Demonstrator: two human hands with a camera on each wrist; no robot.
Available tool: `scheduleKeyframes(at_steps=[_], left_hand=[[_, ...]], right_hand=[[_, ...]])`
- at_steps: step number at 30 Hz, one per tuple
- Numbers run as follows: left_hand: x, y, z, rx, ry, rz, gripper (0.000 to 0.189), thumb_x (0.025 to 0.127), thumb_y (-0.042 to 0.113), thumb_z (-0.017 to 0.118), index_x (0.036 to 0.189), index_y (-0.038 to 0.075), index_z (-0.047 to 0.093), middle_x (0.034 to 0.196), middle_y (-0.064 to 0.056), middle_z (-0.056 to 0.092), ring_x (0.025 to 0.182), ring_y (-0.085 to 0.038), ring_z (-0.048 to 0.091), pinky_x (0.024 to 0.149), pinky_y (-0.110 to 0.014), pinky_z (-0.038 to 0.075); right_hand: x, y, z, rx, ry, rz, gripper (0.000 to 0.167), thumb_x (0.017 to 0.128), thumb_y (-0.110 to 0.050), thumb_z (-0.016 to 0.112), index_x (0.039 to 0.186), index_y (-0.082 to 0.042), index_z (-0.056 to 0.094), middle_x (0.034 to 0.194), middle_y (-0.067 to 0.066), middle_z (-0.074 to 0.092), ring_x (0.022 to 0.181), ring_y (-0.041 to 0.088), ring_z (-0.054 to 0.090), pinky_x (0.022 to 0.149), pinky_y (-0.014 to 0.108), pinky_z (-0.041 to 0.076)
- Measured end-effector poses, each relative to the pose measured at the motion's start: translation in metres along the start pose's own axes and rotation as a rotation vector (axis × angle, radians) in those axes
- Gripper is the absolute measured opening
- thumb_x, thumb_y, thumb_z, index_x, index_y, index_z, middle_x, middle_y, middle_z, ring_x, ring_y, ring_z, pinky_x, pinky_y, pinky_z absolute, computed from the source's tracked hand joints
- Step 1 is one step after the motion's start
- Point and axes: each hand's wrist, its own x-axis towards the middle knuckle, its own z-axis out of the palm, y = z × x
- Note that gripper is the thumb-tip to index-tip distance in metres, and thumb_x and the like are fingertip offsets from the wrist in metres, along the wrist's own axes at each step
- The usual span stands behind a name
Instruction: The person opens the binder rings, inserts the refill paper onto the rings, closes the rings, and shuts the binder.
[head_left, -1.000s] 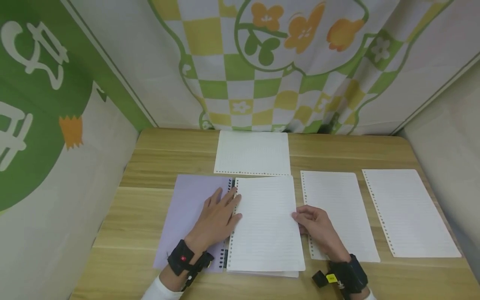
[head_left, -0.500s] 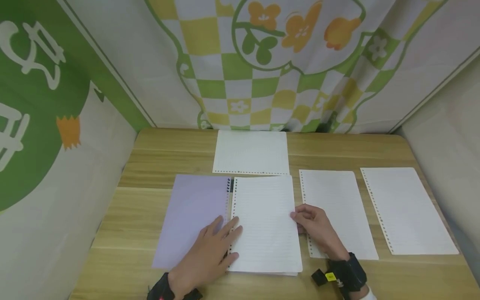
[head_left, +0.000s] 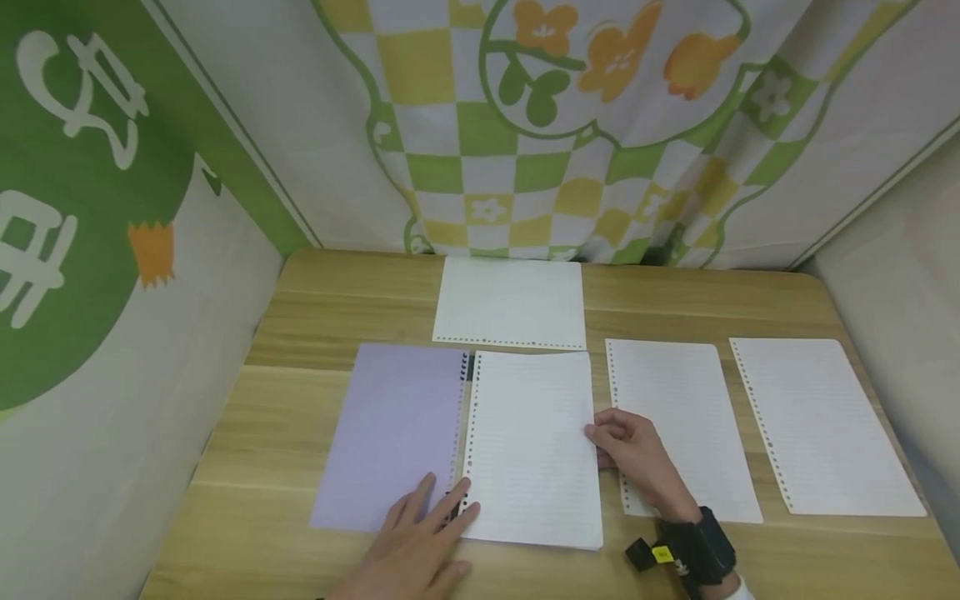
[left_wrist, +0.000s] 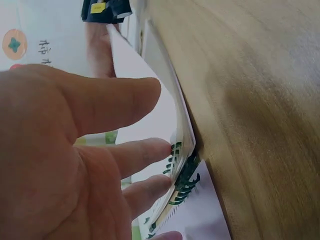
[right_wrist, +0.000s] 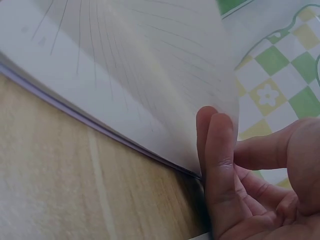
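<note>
An open loose-leaf notebook has its purple cover (head_left: 397,433) spread to the left and a lined, hole-punched sheet (head_left: 532,450) on top at the right. My right hand (head_left: 633,454) pinches that sheet's right edge between thumb and fingers; in the right wrist view the sheet (right_wrist: 165,65) bends up from the pages below. My left hand (head_left: 412,542) lies at the near end of the spine, fingers spread and fairly straight, fingertips at the row of holes. Dark binder rings (left_wrist: 185,190) show beside those fingertips in the left wrist view, partly opened out along the spine.
Two more punched sheets lie to the right, a nearer loose sheet (head_left: 675,383) partly under my right hand and a farther loose sheet (head_left: 825,425). Another sheet (head_left: 510,304) lies sideways behind the notebook. A patterned curtain (head_left: 555,167) hangs at the wooden table's (head_left: 255,450) back edge.
My left hand has slid down along the spine toward the near edge. The top sheet's lower edge has lined up more closely with the pages beneath. My right hand keeps its pinch in place.
</note>
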Motion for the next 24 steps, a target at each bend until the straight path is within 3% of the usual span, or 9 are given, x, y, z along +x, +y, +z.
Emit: scheduleKeyframes(at_steps=[10, 18, 24], left_hand=[[-0.0047, -0.0047, 0.0009, -0.018, -0.028, -0.003, 0.061, 0.11, 0.05, 0.05, 0.16, 0.016, 0.05, 0.175, -0.01, 0.033, 0.157, -0.058, 0.022, 0.117, -0.078, 0.031], [-0.0068, -0.0044, 0.0056, 0.027, -0.016, -0.003, 0.061, 0.108, 0.053, 0.051, 0.158, 0.019, 0.053, 0.174, -0.01, 0.034, 0.157, -0.058, 0.023, 0.117, -0.077, 0.032], [-0.0068, -0.004, 0.0061, 0.038, -0.029, -0.011, 0.069, 0.104, 0.06, 0.054, 0.158, 0.019, 0.053, 0.174, -0.01, 0.033, 0.156, -0.058, 0.023, 0.118, -0.076, 0.032]], right_hand=[[0.0017, 0.003, -0.0002, -0.026, -0.003, -0.008, 0.024, 0.102, -0.014, 0.071, 0.119, 0.004, 0.069, 0.093, 0.01, 0.08, 0.08, 0.021, 0.075, 0.069, 0.03, 0.064], [0.0007, 0.0001, -0.0037, -0.171, 0.029, -0.074, 0.019, 0.101, -0.017, 0.073, 0.109, 0.001, 0.072, 0.08, 0.008, 0.077, 0.067, 0.021, 0.071, 0.061, 0.028, 0.06], [-0.0015, -0.0042, -0.0091, -0.198, 0.044, -0.08, 0.018, 0.103, -0.017, 0.072, 0.107, 0.0, 0.073, 0.079, 0.008, 0.074, 0.066, 0.021, 0.07, 0.056, 0.03, 0.059]])
